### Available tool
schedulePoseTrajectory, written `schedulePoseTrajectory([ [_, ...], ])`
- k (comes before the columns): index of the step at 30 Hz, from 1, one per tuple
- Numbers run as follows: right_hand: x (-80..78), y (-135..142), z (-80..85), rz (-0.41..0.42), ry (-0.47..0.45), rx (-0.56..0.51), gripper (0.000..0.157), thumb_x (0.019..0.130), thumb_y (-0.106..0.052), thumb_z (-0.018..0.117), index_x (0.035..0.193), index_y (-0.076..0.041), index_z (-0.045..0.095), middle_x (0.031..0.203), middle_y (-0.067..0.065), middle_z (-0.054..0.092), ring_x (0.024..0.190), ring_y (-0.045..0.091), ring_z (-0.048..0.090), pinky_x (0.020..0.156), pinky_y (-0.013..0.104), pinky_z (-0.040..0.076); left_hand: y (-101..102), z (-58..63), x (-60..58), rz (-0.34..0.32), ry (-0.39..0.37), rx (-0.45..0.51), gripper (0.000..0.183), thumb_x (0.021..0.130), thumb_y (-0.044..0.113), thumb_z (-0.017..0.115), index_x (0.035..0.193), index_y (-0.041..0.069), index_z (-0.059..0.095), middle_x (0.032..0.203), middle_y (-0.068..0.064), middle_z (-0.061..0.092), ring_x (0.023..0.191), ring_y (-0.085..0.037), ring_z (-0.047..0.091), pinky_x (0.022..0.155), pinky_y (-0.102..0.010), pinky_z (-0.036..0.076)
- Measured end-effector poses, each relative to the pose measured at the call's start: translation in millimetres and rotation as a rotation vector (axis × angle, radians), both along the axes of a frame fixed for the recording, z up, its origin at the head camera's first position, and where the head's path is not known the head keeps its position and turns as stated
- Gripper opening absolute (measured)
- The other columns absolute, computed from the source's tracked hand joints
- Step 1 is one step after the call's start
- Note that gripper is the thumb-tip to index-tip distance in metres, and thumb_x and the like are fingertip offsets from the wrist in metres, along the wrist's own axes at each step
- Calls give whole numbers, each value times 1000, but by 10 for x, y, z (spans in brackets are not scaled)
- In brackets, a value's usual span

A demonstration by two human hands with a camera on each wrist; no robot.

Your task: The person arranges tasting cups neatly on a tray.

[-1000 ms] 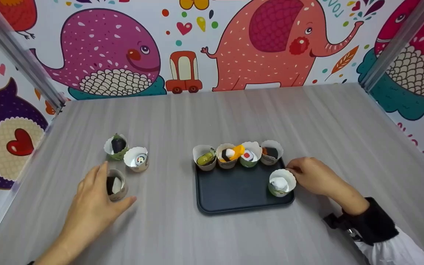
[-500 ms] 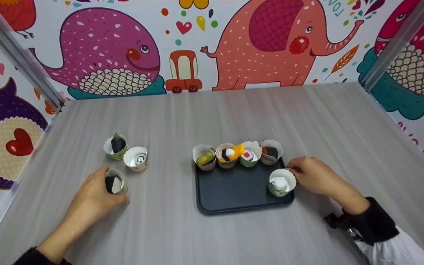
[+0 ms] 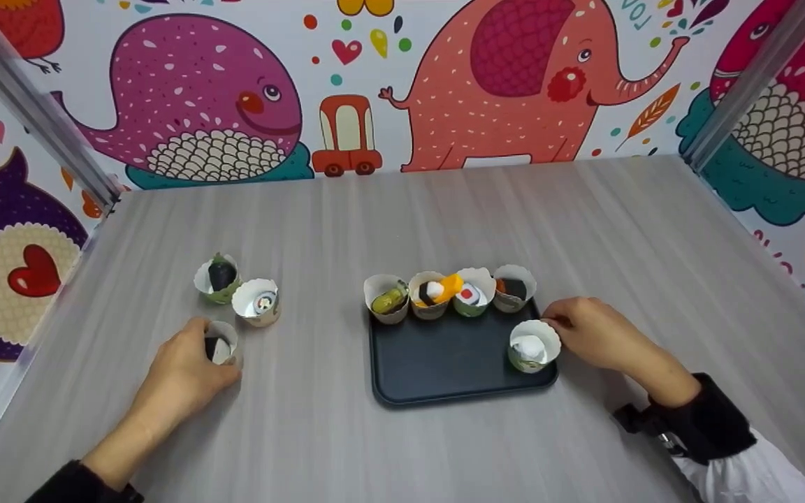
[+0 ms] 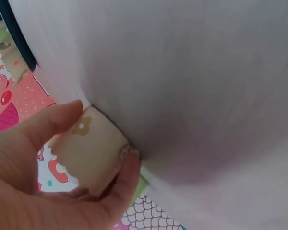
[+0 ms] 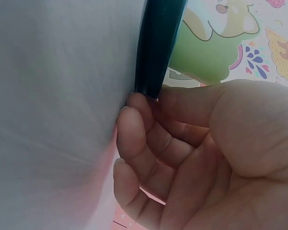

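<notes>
In the head view, a paper cup [image 3: 226, 331] with a black-and-white piece [image 3: 217, 349] is gripped by the fingers of the left hand [image 3: 182, 370], left of the black tray [image 3: 437, 360] on the bench [image 3: 318, 433]. The roll cup [image 3: 258, 316] and eggplant cup [image 3: 218, 296], close behind, could be knocked by a sideways swing. Open room is offered by the bench towards the tray, whose front left part is bare; its far edge is lined by four cups [image 3: 432, 312], and its right edge is nearly reached by a white-piece cup [image 3: 532, 366].

In the left wrist view, the cup's wall is pinched; too hard a squeeze could crumple it and spill the piece.

In the right wrist view, the tray's edge appears pinched by the right hand's [image 5: 197, 172] curled fingers; cups could be toppled if it were jerked.
</notes>
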State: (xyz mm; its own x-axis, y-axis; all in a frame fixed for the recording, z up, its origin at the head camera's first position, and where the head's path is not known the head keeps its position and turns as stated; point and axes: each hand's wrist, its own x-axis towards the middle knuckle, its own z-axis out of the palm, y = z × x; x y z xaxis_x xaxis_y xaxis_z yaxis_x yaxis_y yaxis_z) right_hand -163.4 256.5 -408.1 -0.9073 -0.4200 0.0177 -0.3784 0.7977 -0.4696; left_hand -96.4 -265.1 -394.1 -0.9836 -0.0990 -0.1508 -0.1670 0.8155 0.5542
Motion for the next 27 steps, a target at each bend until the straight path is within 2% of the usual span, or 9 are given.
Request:
schedulePoseTrajectory([
  [11,-1,0,-5,-1,1,-5,10,97,-5,69,94,-4,78,87,1,73,78,16,63,72,41,51,166,73,84,-5,131,23,55,79,8,77,125,-13,55,115,-29,65,102,-41,63,87,-55,50],
  [20,0,0,0,-3,-8,-4,11,98,-5,68,95,-4,78,87,1,72,79,16,62,73,41,51,446,179,144,-13,205,58,60,77,3,76,131,-11,53,121,-28,65,110,-42,64,94,-56,50],
  [27,10,3,11,-11,-16,-3,11,98,-7,68,97,-4,78,88,0,72,78,15,61,71,39,50,703,243,150,-27,236,95,58,77,4,77,129,-4,53,118,-25,68,106,-38,66,92,-54,50],
])
